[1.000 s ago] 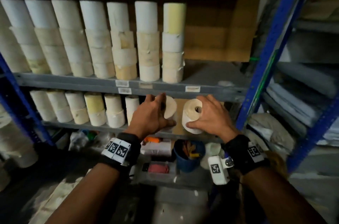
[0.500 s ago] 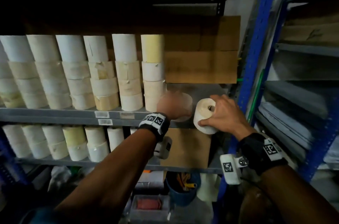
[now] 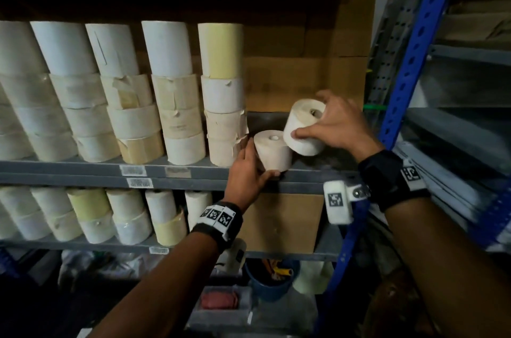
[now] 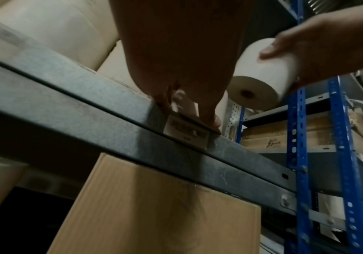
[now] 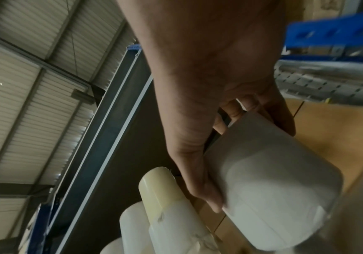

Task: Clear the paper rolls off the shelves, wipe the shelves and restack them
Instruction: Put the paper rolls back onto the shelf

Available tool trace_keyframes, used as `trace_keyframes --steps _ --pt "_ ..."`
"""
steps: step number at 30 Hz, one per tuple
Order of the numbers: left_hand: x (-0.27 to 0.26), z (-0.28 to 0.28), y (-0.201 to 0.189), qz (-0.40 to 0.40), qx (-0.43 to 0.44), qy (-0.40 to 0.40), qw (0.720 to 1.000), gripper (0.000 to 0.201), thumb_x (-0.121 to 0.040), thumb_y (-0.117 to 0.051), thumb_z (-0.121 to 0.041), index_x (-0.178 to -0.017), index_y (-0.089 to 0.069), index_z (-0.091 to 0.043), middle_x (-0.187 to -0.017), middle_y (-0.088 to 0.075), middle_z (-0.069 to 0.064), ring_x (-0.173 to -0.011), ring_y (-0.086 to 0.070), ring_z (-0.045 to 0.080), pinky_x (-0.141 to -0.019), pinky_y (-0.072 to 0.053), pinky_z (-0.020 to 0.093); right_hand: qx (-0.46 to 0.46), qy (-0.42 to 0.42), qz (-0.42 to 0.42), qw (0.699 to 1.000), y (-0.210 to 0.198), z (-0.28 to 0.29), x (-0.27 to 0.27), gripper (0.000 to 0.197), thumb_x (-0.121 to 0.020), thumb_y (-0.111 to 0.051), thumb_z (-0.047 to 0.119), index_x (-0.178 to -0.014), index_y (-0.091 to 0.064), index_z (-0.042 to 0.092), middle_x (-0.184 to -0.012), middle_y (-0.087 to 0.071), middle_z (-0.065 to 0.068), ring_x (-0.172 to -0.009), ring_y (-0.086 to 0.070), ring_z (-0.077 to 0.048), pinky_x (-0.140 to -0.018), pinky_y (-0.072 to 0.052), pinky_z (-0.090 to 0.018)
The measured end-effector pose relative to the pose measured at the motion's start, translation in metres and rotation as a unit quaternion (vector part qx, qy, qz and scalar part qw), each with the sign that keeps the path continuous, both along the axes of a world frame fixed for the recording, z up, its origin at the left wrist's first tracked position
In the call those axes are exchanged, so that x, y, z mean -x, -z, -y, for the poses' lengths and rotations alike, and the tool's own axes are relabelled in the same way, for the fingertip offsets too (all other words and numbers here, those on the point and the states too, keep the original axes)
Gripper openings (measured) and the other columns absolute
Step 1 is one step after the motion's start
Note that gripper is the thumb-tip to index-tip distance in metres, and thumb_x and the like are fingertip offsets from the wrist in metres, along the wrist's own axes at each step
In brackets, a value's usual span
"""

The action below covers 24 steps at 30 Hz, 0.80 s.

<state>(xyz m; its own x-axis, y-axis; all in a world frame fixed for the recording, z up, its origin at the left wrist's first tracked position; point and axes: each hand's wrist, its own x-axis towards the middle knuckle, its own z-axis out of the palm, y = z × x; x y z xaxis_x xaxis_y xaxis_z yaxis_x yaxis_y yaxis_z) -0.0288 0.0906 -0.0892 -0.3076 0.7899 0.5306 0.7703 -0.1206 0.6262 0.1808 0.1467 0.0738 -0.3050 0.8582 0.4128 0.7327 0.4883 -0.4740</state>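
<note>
Stacks of white and cream paper rolls (image 3: 177, 94) fill the upper grey shelf (image 3: 83, 169); shorter stacks (image 3: 91, 216) stand on the shelf below. My left hand (image 3: 250, 169) grips a small white roll (image 3: 272, 151) that stands upright on the upper shelf, next to the rightmost stack. My right hand (image 3: 336, 121) holds a second white roll (image 3: 304, 127), tilted, just above and to the right of the first; its fingers curl round that roll (image 5: 274, 180). The tilted roll (image 4: 263, 75) hangs above the shelf edge (image 4: 132, 120).
Cardboard boxes (image 3: 307, 61) stand behind the free right end of the upper shelf, and another box (image 3: 279, 224) sits on the lower shelf. A blue upright post (image 3: 409, 66) bounds the rack at the right. A blue bucket (image 3: 269, 282) and clutter lie below.
Both hands lifted their rolls from the lower shelf up to the upper one. The left roll now stands on the shelf; the right roll has moved in beside it.
</note>
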Motion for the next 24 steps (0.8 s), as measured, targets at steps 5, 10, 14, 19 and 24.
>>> trace_keyframes --steps 5,10,14,19,24 --pt "-0.003 -0.007 -0.007 0.002 0.015 -0.029 0.999 0.089 -0.072 -0.093 -0.046 -0.145 -0.049 -0.018 -0.142 -0.059 0.009 -0.122 -0.06 0.03 -0.1 -0.054 0.045 0.011 -0.027 0.019 0.999 -0.017 -0.021 0.035 0.115 -0.058 -0.093 0.059 -0.155 -0.039 0.029 -0.147 -0.05 -0.009 -0.131 -0.051 -0.031 -0.102 -0.048 -0.043" --pt "-0.005 -0.013 -0.008 -0.024 0.042 -0.076 0.996 0.078 -0.073 -0.091 -0.051 -0.133 -0.056 -0.016 -0.127 -0.069 0.01 -0.108 -0.066 0.03 -0.088 -0.055 0.039 0.029 -0.069 0.019 0.997 -0.013 -0.034 0.062 0.115 -0.059 -0.093 0.058 -0.155 -0.037 0.029 -0.147 -0.049 -0.009 -0.129 -0.052 -0.031 -0.096 -0.048 -0.04" --pt "-0.008 -0.013 -0.012 -0.043 0.068 -0.107 0.991 0.064 -0.073 -0.091 -0.05 -0.116 -0.058 -0.014 -0.102 -0.073 0.007 -0.093 -0.066 0.031 -0.078 -0.054 0.043 0.037 -0.07 -0.003 0.997 0.001 -0.04 0.07 0.117 -0.059 -0.09 0.068 -0.155 -0.035 0.029 -0.144 -0.053 -0.011 -0.129 -0.055 -0.035 -0.101 -0.05 -0.042" --pt "-0.008 -0.006 -0.01 0.0 0.051 -0.084 0.995 0.07 -0.076 -0.09 -0.047 -0.131 -0.058 -0.017 -0.113 -0.075 0.004 -0.103 -0.071 0.024 -0.091 -0.059 0.043 0.118 -0.139 -0.115 0.976 0.022 -0.049 0.052 0.124 -0.066 -0.091 0.062 -0.161 -0.02 0.024 -0.156 -0.045 -0.006 -0.14 -0.045 -0.031 -0.111 -0.042 -0.042" --pt "-0.018 -0.004 -0.022 0.025 0.007 -0.084 0.996 0.054 -0.09 -0.071 -0.062 -0.119 -0.06 -0.018 -0.103 -0.071 -0.002 -0.091 -0.065 0.016 -0.078 -0.054 0.026 0.29 -0.244 -0.253 0.89 0.068 -0.059 0.034 0.067 -0.089 -0.082 0.034 -0.144 -0.051 0.013 -0.138 -0.065 -0.002 -0.117 -0.065 -0.011 -0.09 -0.053 -0.027"
